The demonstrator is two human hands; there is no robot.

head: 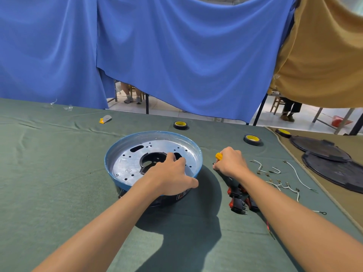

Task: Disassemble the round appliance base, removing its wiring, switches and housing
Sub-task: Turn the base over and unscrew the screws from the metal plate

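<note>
- Round appliance base (117,160) sits open side up on the green surface (59,173), straight ahead, with its bare metal plate exposed.
- Left hand (170,173) clamps the near rim, thumb outside the wall and fingers curled over the plate, apparently to steady it.
- Right hand (230,161), just right of the base, is closed round a yellow-handled screwdriver (218,156), probably kept ready for any screws left.
- Red switches (237,203) and white wires (294,173) lie apart on the right, seemingly already out; the housing is left to do.
</note>
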